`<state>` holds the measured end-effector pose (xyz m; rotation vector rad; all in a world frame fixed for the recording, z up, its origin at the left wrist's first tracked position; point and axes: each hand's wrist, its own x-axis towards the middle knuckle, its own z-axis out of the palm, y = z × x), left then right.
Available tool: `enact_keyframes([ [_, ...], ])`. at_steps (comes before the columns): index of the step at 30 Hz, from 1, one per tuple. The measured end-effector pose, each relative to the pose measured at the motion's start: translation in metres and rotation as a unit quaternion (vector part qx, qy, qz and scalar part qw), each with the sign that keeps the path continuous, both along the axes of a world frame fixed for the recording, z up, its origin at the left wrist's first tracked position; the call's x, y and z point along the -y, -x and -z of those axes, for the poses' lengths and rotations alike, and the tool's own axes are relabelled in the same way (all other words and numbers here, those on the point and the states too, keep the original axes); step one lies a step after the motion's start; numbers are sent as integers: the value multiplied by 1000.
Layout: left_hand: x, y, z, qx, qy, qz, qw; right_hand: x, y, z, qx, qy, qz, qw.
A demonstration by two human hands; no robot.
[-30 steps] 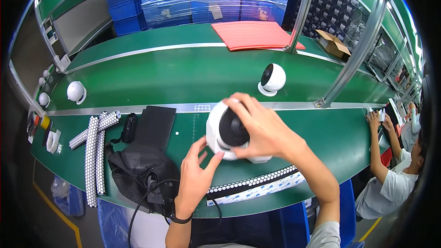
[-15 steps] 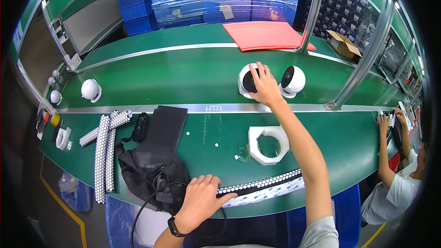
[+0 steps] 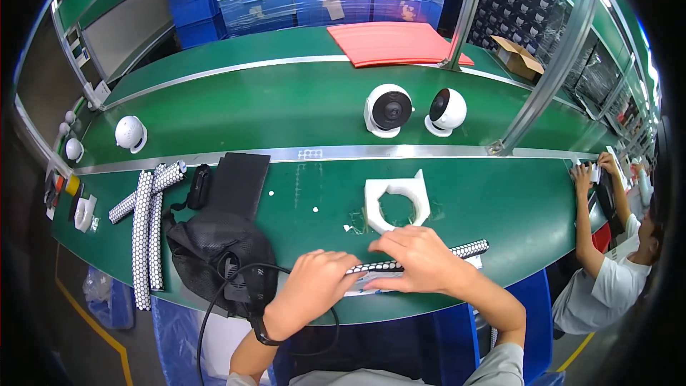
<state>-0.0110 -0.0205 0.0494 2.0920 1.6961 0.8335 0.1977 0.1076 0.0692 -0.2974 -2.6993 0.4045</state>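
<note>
Dotted strip: near the desk's front edge, running beneath my hands.
Left grip: my left hand is grasping the strip's left end.
Right grip: my right hand spans it, finger and thumb parted; from here I can't tell if it's clasped.
White cameras: two done, I'd judge, standing upright behind.
Left over: strip work seems unfinished; the white frame lies unheld.

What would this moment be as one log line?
left hand: holding dotted strip; right hand: holding same strip; white ring-shaped block: on green bench; two white cameras: side by side behind
</note>
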Motion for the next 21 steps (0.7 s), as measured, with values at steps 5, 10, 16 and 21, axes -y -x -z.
enact_keyframes([
  [5,-21,-3,-49,101,33,7,994,-7,-21,-32,7,106,46,993],
  [10,-43,-8,-104,168,-50,-26,984,-19,-22,-82,-96,83,96,987],
  [16,-52,-2,-141,124,-109,-24,986,-25,-20,-118,-117,66,100,986],
  [21,-56,-6,-139,239,-174,7,955,-25,-14,-135,-101,69,88,989],
])
